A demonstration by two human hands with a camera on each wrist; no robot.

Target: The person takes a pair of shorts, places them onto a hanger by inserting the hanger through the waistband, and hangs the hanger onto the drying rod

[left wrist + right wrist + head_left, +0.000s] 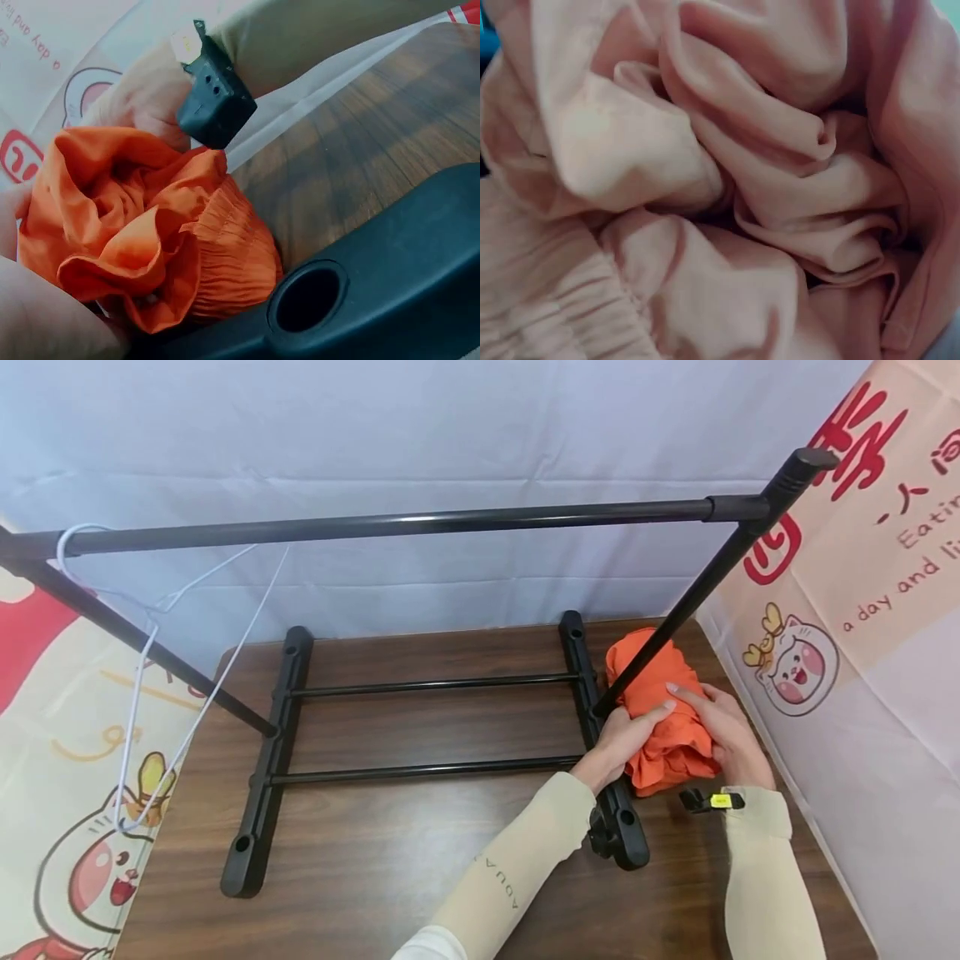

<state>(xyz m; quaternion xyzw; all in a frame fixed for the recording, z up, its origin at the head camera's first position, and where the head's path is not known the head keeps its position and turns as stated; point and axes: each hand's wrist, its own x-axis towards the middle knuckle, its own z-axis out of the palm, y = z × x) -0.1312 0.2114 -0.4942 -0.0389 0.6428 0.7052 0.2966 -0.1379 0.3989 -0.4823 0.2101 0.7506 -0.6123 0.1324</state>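
A bunched orange garment (663, 747) with a gathered elastic band lies at the right end of the table, beside a black rack (420, 522). My left hand (624, 737) grips its left side, thumb on top, next to the rack's right foot. On the other side my right hand (733, 735) holds it, thumb laid over the cloth; the remaining fingers are mostly hidden. The left wrist view shows the folds and ribbed band of the orange garment (142, 217) between both hands. Pale-looking folds of the same garment (780, 165) fill the right wrist view.
White cord loops (138, 693) hang from the rack's top bar at the left. The rack's right upright (712, 568) slants above the garment. Two low crossbars join the feet on the wooden table (420, 843). Printed cloth walls (862, 652) stand close around it.
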